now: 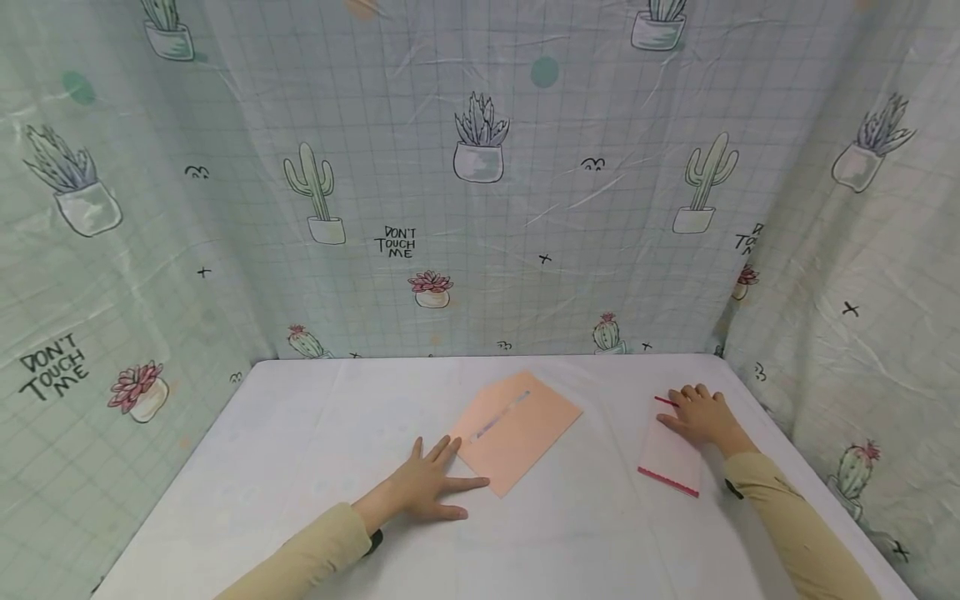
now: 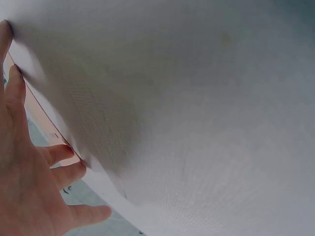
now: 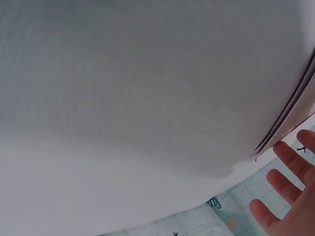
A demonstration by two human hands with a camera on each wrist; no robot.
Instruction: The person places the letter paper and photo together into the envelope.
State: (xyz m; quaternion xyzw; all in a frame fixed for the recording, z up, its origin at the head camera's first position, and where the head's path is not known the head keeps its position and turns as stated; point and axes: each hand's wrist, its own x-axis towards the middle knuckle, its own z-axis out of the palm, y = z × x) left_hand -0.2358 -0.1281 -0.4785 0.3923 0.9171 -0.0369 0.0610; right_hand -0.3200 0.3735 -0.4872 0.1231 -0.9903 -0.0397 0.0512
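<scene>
A peach envelope [image 1: 517, 433] with a shiny strip across it lies slanted on the white table. My left hand [image 1: 431, 483] is spread beside its lower left edge, fingers apart. In the left wrist view, fingertips of that left hand [image 2: 29, 177] meet the envelope's edge. To the right lies a thin, pale pink rectangular item [image 1: 670, 454] with red bands at its two ends, perhaps a folded card or small bag. Over its upper right part rests my right hand [image 1: 703, 417], thumb lying across it. The right wrist view shows its layered edge beside loosely extended fingers.
The white tabletop [image 1: 300, 433] reaches back to a hanging curtain [image 1: 360, 100] printed with cacti, which also flanks both sides. Both arms wear beige sleeves [image 1: 315, 546], with a dark band at each wrist.
</scene>
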